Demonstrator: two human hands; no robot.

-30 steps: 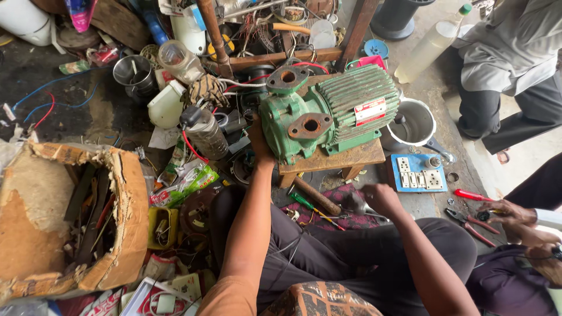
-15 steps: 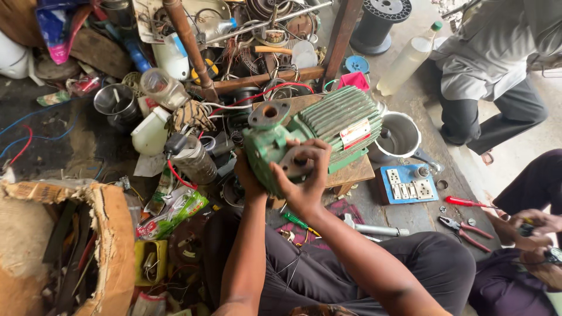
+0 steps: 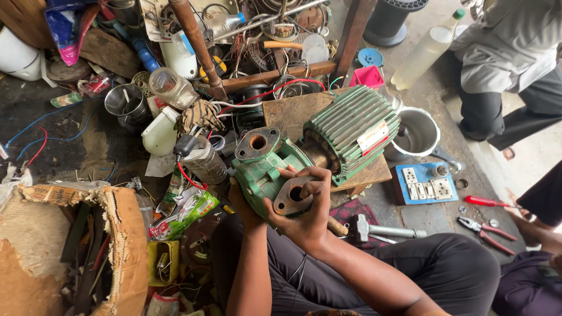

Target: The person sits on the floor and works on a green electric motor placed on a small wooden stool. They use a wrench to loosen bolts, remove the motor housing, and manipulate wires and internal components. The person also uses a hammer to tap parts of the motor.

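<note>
Green pump (image 3: 316, 155), ribbed motor, rusty flanges, both hands (image 3: 304, 213) gripping casing

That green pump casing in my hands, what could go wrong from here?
1. The green pump casing juts past the wooden block toward your lap; only your left hand and right hand steady that end, so it could tip or drop.
2. Right-hand fingers wrap the rusty flange; its edges might cut them.
3. The hammer lies close below and could get knocked.
</note>
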